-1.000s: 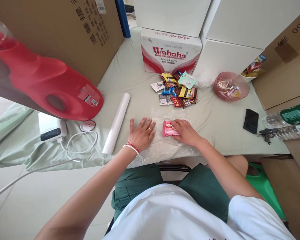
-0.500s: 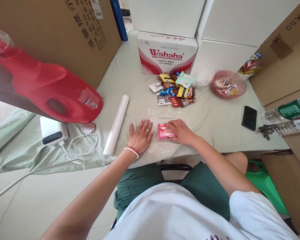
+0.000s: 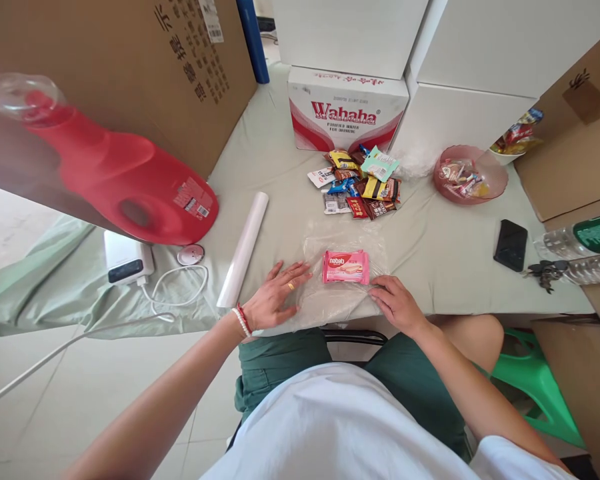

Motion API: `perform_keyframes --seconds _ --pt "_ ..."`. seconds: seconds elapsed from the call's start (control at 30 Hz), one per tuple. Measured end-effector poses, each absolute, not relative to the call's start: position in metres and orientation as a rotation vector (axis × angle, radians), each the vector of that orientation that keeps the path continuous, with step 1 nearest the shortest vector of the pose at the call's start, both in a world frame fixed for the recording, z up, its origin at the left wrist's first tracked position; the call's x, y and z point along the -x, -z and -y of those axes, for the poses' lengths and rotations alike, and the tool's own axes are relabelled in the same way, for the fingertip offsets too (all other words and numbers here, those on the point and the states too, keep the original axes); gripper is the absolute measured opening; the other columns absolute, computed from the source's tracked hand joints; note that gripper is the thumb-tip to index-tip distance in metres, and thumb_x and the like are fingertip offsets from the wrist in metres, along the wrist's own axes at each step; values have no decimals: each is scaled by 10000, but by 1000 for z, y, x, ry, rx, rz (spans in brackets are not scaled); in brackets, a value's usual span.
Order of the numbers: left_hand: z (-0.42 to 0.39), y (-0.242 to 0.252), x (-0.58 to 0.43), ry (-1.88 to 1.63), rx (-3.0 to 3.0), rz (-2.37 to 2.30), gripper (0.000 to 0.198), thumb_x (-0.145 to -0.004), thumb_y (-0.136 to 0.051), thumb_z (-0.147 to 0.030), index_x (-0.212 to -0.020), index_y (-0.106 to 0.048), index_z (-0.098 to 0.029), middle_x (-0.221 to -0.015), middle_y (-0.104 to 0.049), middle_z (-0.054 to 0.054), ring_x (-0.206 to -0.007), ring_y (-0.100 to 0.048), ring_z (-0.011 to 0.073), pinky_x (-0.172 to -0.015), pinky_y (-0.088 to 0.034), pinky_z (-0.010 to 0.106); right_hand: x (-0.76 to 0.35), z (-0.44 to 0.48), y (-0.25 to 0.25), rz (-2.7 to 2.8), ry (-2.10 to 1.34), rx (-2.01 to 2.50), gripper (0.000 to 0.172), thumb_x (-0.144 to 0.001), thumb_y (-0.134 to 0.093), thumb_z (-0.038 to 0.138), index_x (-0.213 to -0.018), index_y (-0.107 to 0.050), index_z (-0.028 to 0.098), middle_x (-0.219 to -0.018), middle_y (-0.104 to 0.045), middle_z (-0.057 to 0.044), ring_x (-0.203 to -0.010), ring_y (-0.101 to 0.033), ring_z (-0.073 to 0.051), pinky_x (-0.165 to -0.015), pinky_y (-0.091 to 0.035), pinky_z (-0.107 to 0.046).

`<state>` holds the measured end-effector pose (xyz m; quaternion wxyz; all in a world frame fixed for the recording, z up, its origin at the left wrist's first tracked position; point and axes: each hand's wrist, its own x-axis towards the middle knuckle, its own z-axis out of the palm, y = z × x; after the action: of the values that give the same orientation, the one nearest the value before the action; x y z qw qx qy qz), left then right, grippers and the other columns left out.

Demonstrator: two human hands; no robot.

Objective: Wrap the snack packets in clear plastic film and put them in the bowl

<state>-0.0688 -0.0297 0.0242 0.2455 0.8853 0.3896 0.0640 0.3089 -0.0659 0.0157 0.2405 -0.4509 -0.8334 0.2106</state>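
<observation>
1. The left hand (image 3: 275, 298) lies open and flat with its fingers spread on the left edge of a sheet of clear film (image 3: 337, 303). It grips nothing, and the press looks meant to pin the thin sheet to the surface (image 3: 445, 247).
2. The right hand (image 3: 397, 305) rests bent fingertips on the film's near right corner. I cannot tell whether they pinch the film or only press on it.
3. A pink wafer packet (image 3: 346, 267) lies face up in the middle of the film, between the two hands and touched by neither.
4. The roll (image 3: 243, 249) of film lies just left of the left hand, apart from the sheet.
5. Farther back, a loose pile of snacks (image 3: 361, 187) sits in front of a carton (image 3: 349, 113). To its right, a pink bowl (image 3: 497, 180) holds wrapped sweets.
6. A phone (image 3: 511, 245) and keys (image 3: 543, 273) lie at the far right.
</observation>
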Motion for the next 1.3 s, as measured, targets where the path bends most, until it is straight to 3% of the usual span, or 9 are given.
perform_keyframes --seconds 0.1,0.23,0.33,0.43,0.53,0.63,0.7,0.93,1.3 --pt "31 -21 73 -77 -2433 -969 963 -871 -651 -667 -1657 -343 -204 -1750 -253 176 -1629 -237 372 -1312 19 649 -307 62 -19 2190 -551 1168 265 -1072 -497 301 -1144 -751 272 -1130 -720 -103 -1042 -649 -258 -897 -598 -462" --pt "30 -14 73 -70 -2470 -957 1172 -741 -708 -843 -1664 -333 -224 -1741 -263 205 -1608 -257 439 -1277 82 707 -318 55 -43 2201 -589 1155 261 -1072 -521 297 -1181 -756 268 -1056 -743 -86 -955 -660 -228 -843 -589 -404" --pt "29 -11 72 -171 -2462 -973 1010 -870 -593 -808 -1671 -319 -256 -1726 -320 177 -1598 -302 405 -1283 90 687 -330 50 -63 2349 -744 1114 262 -1071 -536 356 -1114 -778 267 -1033 -756 -74 -938 -676 -220 -819 -579 -374" --pt "28 -11 70 -268 -2424 -968 697 -1037 -378 -658 -1632 -405 -295 -1715 -370 112 -1596 -333 342 -1299 82 655 -333 39 -76 2349 -842 1199 309 -1077 -521 407 -1011 -777 247 -954 -749 -63 -891 -686 -209 -809 -569 -355" --pt "29 -9 65 -339 -2355 -1071 570 -1105 -224 -476 -1576 -494 -302 -1650 -488 73 -1570 -398 275 -1320 28 622 -315 18 -77 2315 -626 1390 350 -1044 -562 466 -1211 -744 218 -1135 -726 -120 -1071 -650 -277 -946 -544 -431" --pt "32 -7 57 -363 -2352 -1207 554 -1087 -367 -480 -1588 -474 -267 -1588 -559 111 -1522 -472 292 -1316 1 650 -282 1 -69 2526 -561 1425 685 -911 -738 532 -1483 -587 186 -1445 -603 -176 -1345 -498 -373 -1114 -447 -526" --pt "35 -6 53 -349 -2388 -1247 558 -1066 -452 -479 -1584 -476 -272 -1595 -547 120 -1514 -481 315 -1301 21 688 -263 -4 -63 2656 -573 1449 792 -858 -804 489 -1534 -528 180 -1494 -571 -181 -1401 -447 -387 -1161 -392 -538" --pt "42 -6 52 -318 -2434 -1276 520 -1074 -458 -448 -1574 -485 -308 -1636 -494 93 -1534 -454 304 -1299 51 695 -265 -1 -65 2727 -510 1554 707 -839 -745 303 -1495 -529 148 -1394 -606 -181 -1292 -490 -372 -1096 -409 -498" --pt "40 -4 53 -323 -2432 -1246 544 -1071 -460 -438 -1596 -453 -294 -1658 -462 88 -1553 -425 300 -1311 11 681 -238 -19 -76 2744 -553 1359 720 -843 -741 362 -1497 -537 139 -1387 -600 -183 -1289 -496 -365 -1146 -379 -508"
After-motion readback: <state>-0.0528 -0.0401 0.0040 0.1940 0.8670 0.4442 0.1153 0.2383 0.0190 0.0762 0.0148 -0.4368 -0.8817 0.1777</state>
